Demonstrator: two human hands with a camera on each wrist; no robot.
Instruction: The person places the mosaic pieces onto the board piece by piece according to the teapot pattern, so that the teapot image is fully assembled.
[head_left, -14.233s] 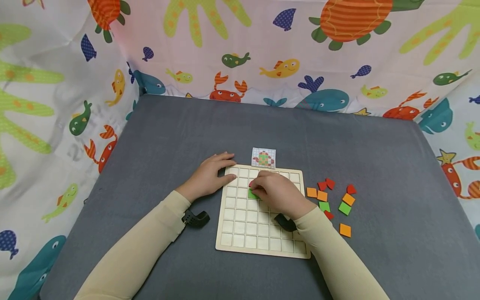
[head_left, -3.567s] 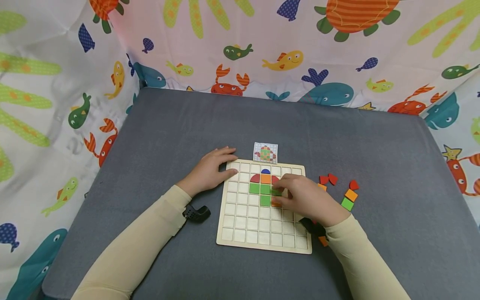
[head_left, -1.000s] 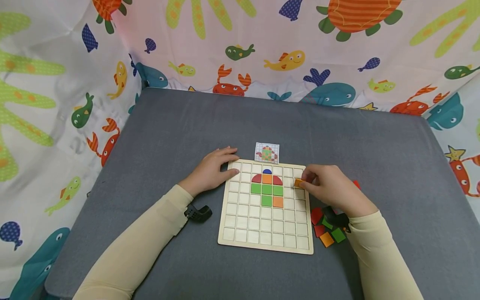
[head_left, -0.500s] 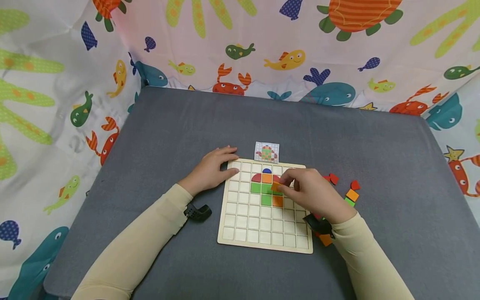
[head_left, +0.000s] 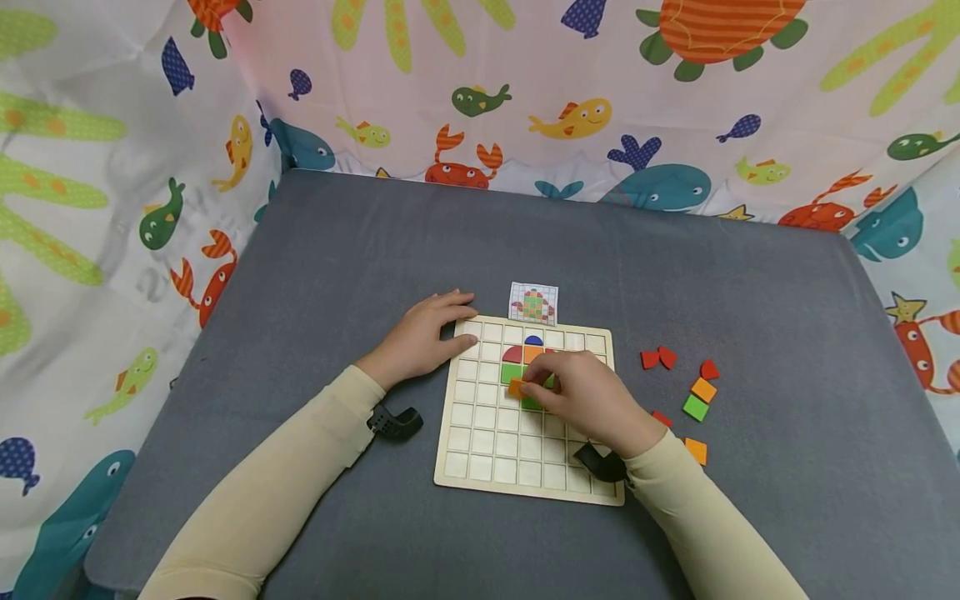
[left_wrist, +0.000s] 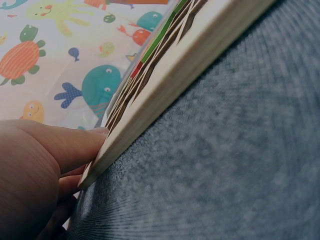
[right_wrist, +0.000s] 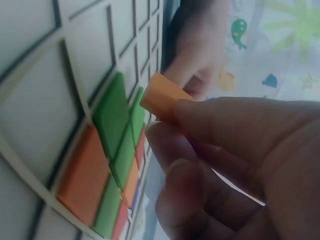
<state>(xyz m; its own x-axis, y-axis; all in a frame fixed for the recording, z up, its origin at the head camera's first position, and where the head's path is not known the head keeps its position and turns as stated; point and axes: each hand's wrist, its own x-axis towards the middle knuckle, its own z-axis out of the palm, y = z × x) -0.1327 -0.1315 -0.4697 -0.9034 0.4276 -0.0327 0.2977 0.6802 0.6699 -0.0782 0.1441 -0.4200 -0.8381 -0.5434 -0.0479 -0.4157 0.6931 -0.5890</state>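
Note:
My right hand (head_left: 592,396) pinches an orange square tile (head_left: 515,388) between thumb and fingers, over the wooden grid board (head_left: 480,462). In the right wrist view the tile (right_wrist: 165,97) is raised and tilted, left of a green tile (right_wrist: 112,115) in the grid. The board carries a blue half-round piece (head_left: 533,340), a red rounded piece (head_left: 513,354), an orange square (head_left: 532,353) and several green squares (head_left: 511,373); the right hand covers some. At the far left corner my left hand (head_left: 416,346) holds the board, its thumb (left_wrist: 87,145) on the rim.
A small card (head_left: 533,303) with a coloured grid picture lies against the board's far edge. Right of the board lie loose red pieces (head_left: 666,357), orange squares (head_left: 703,390) and a green square (head_left: 696,407) on the grey table (head_left: 360,250). A printed curtain (head_left: 420,92) surrounds it.
Over the last second the right hand has carried the orange tile leftward across the board. Since the oldest frame, several pieces have joined the grid. The left hand has stayed at the corner.

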